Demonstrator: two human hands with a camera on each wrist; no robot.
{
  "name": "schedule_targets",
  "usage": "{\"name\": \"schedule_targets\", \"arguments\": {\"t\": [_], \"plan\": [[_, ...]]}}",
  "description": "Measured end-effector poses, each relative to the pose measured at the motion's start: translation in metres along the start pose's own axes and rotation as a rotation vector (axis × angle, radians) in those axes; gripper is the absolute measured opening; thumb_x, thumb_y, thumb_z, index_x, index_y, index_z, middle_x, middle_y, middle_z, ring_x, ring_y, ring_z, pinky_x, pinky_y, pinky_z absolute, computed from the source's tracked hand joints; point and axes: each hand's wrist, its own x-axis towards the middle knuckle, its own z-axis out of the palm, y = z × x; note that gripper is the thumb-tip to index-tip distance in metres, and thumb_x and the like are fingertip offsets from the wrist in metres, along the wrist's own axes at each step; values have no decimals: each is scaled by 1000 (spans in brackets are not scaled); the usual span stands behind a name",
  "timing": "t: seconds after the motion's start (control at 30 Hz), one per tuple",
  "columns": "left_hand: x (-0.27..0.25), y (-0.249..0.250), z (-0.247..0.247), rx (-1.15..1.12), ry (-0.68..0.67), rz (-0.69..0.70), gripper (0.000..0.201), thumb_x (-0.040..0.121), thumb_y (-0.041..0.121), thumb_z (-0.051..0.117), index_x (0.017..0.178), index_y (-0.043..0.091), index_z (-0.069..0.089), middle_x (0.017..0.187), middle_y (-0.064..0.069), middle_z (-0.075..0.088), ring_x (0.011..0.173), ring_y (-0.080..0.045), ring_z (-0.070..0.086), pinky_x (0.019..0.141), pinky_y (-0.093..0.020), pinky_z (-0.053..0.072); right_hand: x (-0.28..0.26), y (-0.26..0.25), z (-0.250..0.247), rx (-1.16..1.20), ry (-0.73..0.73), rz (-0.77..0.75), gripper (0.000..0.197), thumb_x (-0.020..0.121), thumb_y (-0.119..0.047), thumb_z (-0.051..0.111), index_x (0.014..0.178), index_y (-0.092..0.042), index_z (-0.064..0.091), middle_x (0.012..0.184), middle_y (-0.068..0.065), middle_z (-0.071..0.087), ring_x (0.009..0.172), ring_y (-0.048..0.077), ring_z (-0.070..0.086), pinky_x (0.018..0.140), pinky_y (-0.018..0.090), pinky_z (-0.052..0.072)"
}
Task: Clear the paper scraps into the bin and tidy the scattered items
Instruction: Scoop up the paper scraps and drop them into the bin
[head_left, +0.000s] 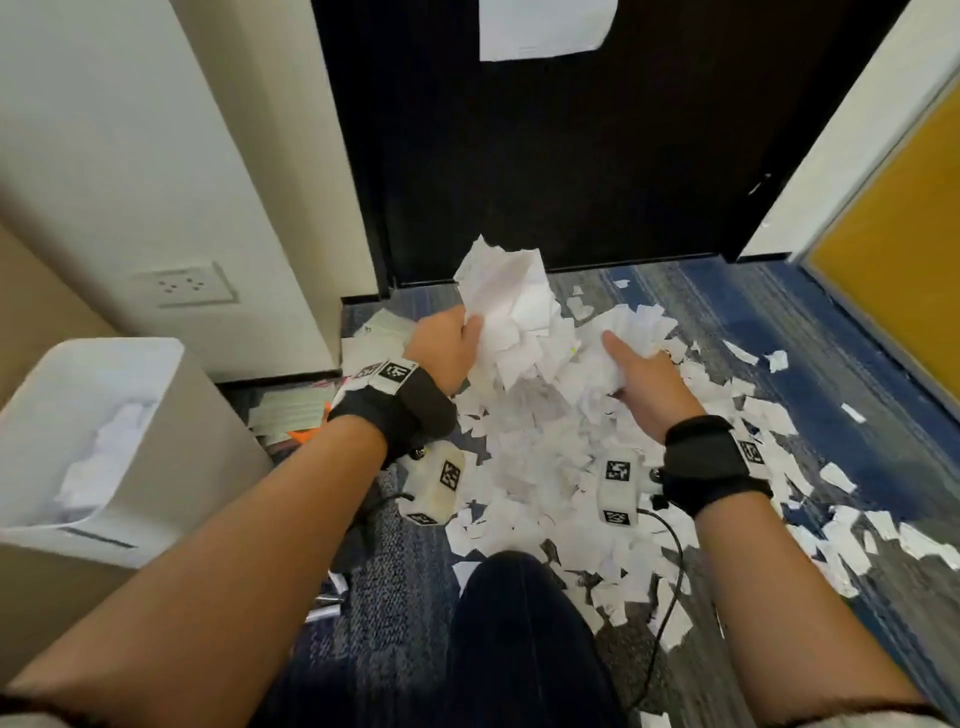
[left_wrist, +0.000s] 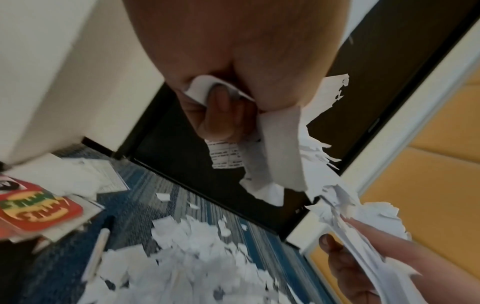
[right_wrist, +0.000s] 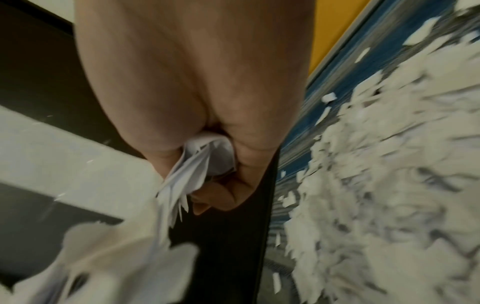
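Head view shows the left hand (head_left: 447, 348) closed tight round a big bunch of torn paper (head_left: 506, 306), lifted up above the floor. Left wrist view shows its fingers (left_wrist: 218, 115) curled in, with paper poking out between them. The right hand (head_left: 641, 374) grips a second bunch (head_left: 631, 332), just to the right of the first. Right wrist view shows those fingers (right_wrist: 221, 193) curled over too, with thin strips hanging down.

Below both hands is a large pile of paper scraps (head_left: 545, 467) on the blue carpet (head_left: 779, 312), spreading far to the right and near to the person's knee (head_left: 519, 623). The bin (head_left: 93, 431) sits at the near left. It is white and already has some paper inside.

What could go wrong? Both bunches are loose and fluffy, with bits sticking out. I think pieces could slip out and fall on the way left to the bin, most of all if the hands move fast or the grip goes slack.

A red and yellow booklet (left_wrist: 33, 207) and other sheets (head_left: 288, 410) lie by the wall on the left, still waiting to be tidied.
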Motion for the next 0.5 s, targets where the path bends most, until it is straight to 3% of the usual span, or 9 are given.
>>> {"name": "schedule_targets", "arguments": {"t": [0.13, 0.2, 0.27, 0.33, 0.43, 0.5], "plan": [[-33, -44, -74, -45, 177, -120, 38, 106, 29, 33, 100, -3, 54, 90, -20, 55, 84, -29, 49, 70, -31, 28, -23, -43, 87, 54, -177, -77, 21, 96, -30, 61, 117, -24, 59, 113, -4, 69, 105, 14, 66, 94, 36, 52], [-50, -79, -109, -91, 248, -175, 39, 105, 29, 34, 105, -3, 56, 97, -22, 60, 90, -33, 55, 73, -33, 34, -36, -57, 140, 67, -274, -98, 15, 98, -26, 59, 113, -26, 60, 111, -6, 68, 104, 12, 66, 95, 34, 52], [-66, -115, -135, -117, 300, -231, 42, 105, 29, 33, 111, -4, 58, 106, -26, 63, 98, -38, 58, 79, -37, 40, -44, -63, 188, 65, -370, -111, 25, 99, -24, 57, 123, -18, 58, 120, 0, 67, 110, 16, 65, 96, 34, 51], [-89, -154, -161, -72, 342, -319, 44, 105, 30, 31, 109, -5, 58, 106, -27, 63, 99, -40, 57, 79, -38, 39, -53, -63, 241, 57, -473, -98, 30, 99, -23, 56, 128, -15, 56, 125, 4, 66, 113, 18, 64, 97, 36, 52], [-129, -211, -193, -4, 384, -466, 42, 105, 27, 31, 104, -6, 56, 105, -27, 62, 101, -42, 56, 81, -39, 38, -70, -55, 322, 0, -632, -53, 21, 100, -26, 55, 120, -19, 59, 122, 4, 67, 110, 19, 66, 95, 38, 52], [-150, -244, -205, 11, 363, -563, 41, 105, 26, 31, 105, -6, 56, 106, -27, 62, 103, -42, 56, 85, -40, 40, -79, -45, 371, -62, -697, -42, 32, 97, -33, 59, 124, -16, 60, 120, 5, 69, 109, 22, 67, 95, 41, 53]]}}
